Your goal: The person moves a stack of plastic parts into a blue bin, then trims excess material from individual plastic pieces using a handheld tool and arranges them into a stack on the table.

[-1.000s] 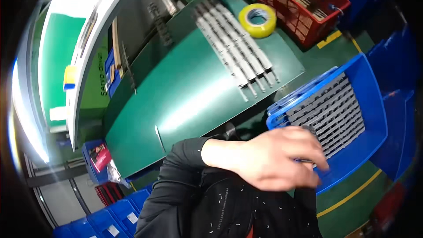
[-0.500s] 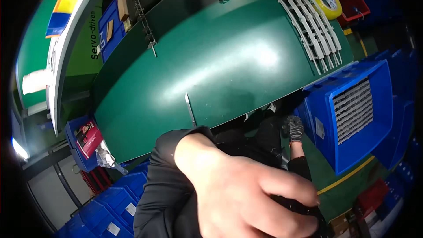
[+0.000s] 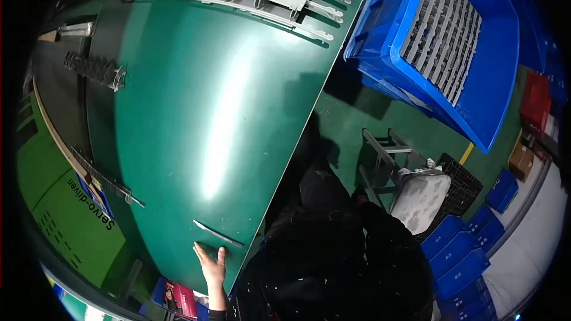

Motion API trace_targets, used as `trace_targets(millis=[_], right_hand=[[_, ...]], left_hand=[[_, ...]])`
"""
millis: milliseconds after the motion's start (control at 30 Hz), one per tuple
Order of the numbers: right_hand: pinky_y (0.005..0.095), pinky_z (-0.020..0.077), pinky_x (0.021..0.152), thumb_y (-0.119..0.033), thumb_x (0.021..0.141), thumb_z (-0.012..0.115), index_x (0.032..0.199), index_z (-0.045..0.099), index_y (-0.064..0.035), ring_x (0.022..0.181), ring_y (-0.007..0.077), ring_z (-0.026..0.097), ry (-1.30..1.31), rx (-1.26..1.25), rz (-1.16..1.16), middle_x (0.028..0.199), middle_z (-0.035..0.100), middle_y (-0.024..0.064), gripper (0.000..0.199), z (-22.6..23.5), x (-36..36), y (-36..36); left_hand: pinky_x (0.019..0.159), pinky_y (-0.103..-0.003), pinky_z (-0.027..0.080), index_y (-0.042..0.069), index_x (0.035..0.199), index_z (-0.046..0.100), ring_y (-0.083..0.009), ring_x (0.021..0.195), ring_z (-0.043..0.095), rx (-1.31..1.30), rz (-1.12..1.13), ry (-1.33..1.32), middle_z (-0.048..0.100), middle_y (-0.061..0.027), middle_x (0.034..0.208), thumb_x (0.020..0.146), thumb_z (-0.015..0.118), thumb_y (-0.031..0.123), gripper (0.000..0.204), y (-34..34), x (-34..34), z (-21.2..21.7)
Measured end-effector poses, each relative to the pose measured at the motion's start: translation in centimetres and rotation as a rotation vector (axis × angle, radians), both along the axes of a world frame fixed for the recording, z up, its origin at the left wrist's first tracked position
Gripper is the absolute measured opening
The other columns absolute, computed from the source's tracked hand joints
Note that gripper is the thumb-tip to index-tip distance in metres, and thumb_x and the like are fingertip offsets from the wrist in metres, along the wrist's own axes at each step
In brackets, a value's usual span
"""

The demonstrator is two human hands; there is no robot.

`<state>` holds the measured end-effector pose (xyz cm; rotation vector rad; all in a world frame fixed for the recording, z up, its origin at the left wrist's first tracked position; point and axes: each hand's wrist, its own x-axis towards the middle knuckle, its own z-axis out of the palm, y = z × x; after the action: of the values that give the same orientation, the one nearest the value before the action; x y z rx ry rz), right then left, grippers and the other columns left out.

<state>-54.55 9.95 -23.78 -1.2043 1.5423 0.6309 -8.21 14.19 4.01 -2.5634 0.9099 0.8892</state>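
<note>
Left hand [image 3: 212,270] near slim tool [image 3: 218,233]

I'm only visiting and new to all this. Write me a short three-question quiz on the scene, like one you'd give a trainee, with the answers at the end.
1. Multiple choice: what lies on the green table nearest the left hand?
A) a mug
B) a slender tool
C) a folded cloth

2. True or false: the left hand is clenched into a fist.

3. Fill in the colour: the blue bin at the upper right of the picture holds rows of ____ strips.

Key:
1. B
2. False; its fingers are extended and it holds nothing.
3. grey
</note>
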Motion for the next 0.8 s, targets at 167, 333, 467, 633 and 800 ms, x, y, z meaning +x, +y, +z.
trace_targets(millis=[167,333,467,633,800], right_hand=[[0.0414,0.0355,0.095,-0.024,0.083,0.044,0.113,0.055,-0.0146,0.107,0.0327,0.048,0.074,-0.041,-0.106,0.118,0.051,0.0138,0.034,4.9,-4.1,-0.4],[0.0412,0.0354,0.095,-0.024,0.083,0.044,0.114,0.054,-0.0146,0.108,0.0326,0.047,0.102,-0.048,-0.175,0.119,0.051,0.0137,0.034,7.9,-5.5,-1.6],[0.0411,0.0353,0.095,-0.024,0.083,0.044,0.114,0.054,-0.0147,0.108,0.0325,0.047,0.117,-0.049,-0.21,0.119,0.05,0.0137,0.034,7.8,-5.9,-2.2],[0.0409,0.0352,0.095,-0.024,0.083,0.044,0.115,0.053,-0.0147,0.109,0.0323,0.047,0.099,-0.036,-0.21,0.119,0.05,0.0136,0.035,7.7,-4.2,-2.0],[0.0407,0.0351,0.095,-0.024,0.083,0.044,0.115,0.053,-0.0148,0.109,0.0322,0.047,0.043,-0.029,-0.151,0.12,0.05,0.0136,0.035,6.7,-1.7,-4.8]], left_hand=[[0.107,-0.04,0.018,-0.008,0.136,0.007,-0.0411,0.131,0.014,0.082,0.051,0.059,0.016,-0.0327,0.138,0.079,0.061,0.041,0.093,-0.9,0.3,0.0],[0.108,-0.042,0.016,-0.008,0.136,0.001,-0.0417,0.132,0.009,0.094,0.031,0.023,0.009,-0.032,0.14,0.078,0.063,0.04,0.098,3.8,3.0,-1.5],[0.108,-0.043,0.014,-0.006,0.137,-0.002,-0.0425,0.132,0.009,0.083,0.029,0.019,0.008,-0.0318,0.14,0.075,0.067,0.035,0.101,5.6,4.9,-2.6],[0.109,-0.039,0.013,-0.004,0.138,-0.003,-0.0373,0.134,0.008,0.097,0.224,0.004,0.006,-0.0312,0.141,0.07,0.072,0.035,0.108,2.9,2.2,-1.9],[0.108,-0.039,0.015,-0.007,0.136,-0.004,-0.0384,0.133,0.009,0.153,0.184,0.056,0.007,-0.0319,0.14,0.07,0.07,0.042,0.111,0.5,0.8,-0.5]])
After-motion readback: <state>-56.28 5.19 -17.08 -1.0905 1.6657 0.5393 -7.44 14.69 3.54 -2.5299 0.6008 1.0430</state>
